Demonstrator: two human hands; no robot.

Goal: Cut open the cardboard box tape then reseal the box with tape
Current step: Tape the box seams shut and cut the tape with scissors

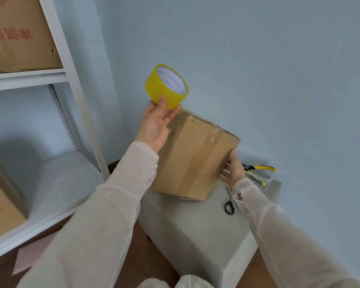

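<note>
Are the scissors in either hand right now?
No. The scissors lie on the grey surface; the left hand holds the tape roll, the right hand the box.

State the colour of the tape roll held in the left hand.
Translucent yellow with a white inner core, seen in the head view: tape roll.

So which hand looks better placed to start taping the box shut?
Probably the left hand: it already holds the yellow tape roll just above the box. The right hand grips the box's side, steadying it.
</note>
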